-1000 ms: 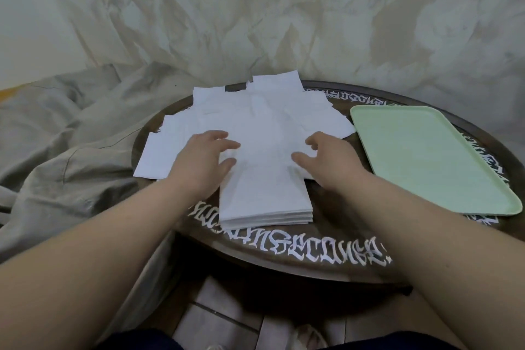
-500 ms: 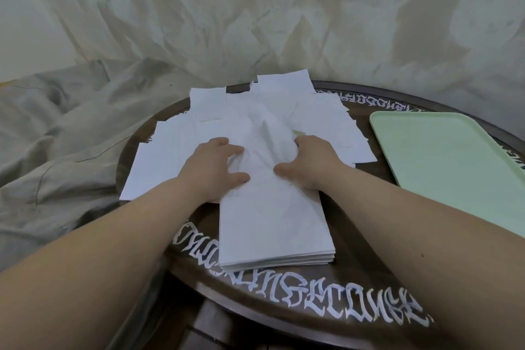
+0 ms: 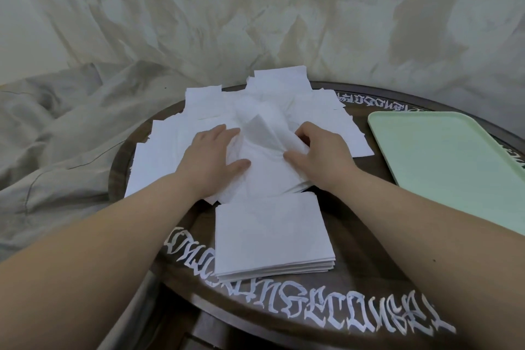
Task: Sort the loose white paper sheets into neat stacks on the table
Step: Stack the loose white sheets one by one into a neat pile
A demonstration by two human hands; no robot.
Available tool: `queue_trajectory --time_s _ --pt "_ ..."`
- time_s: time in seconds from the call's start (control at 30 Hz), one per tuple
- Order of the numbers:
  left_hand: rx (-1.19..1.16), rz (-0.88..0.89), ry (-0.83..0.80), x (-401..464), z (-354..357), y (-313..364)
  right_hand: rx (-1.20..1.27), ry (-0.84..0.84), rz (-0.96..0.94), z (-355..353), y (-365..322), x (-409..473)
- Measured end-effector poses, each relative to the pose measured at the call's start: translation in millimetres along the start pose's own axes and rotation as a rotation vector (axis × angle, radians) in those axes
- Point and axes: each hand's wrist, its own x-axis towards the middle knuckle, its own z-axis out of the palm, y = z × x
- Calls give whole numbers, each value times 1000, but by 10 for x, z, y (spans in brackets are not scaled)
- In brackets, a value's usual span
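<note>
A neat stack of white paper sheets (image 3: 272, 233) lies at the table's near edge. Behind it, loose white sheets (image 3: 321, 111) spread in a messy heap across the far part of the round dark table (image 3: 355, 278). My left hand (image 3: 210, 159) presses on the heap from the left, fingers curled over the paper. My right hand (image 3: 321, 150) grips the heap from the right, with crumpled sheets bunched up between the two hands (image 3: 264, 133). Both hands sit just beyond the neat stack.
A pale green tray (image 3: 454, 162) lies on the table's right side. White ornate lettering (image 3: 326, 310) runs round the table's rim. Rumpled beige cloth (image 3: 56, 128) covers the area to the left and the backdrop behind.
Both hands have closed in on the loose sheets and bunched them upward between them. The view has moved closer to the table, so the neat stack sits lower in frame.
</note>
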Motion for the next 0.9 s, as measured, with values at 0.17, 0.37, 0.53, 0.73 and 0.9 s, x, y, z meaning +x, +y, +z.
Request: queue_trajectory --time_s 0.17,0.37,0.53,0.73,0.9 --pt "32 -20 88 60 -156 148 24 135 -40 -52 14 17" --pt "-78 -84 3 65 -211 213 103 25 47 -136 -6 49" --pt "-157 -70 -34 -28 -216 251 -37 -39 -13 -78 -16 46" --pt "-238 -100 44 -76 -442 277 52 216 25 -448 -63 97" --pt "-238 -79 39 -135 -523 398 90 387 63 -665 -72 82"
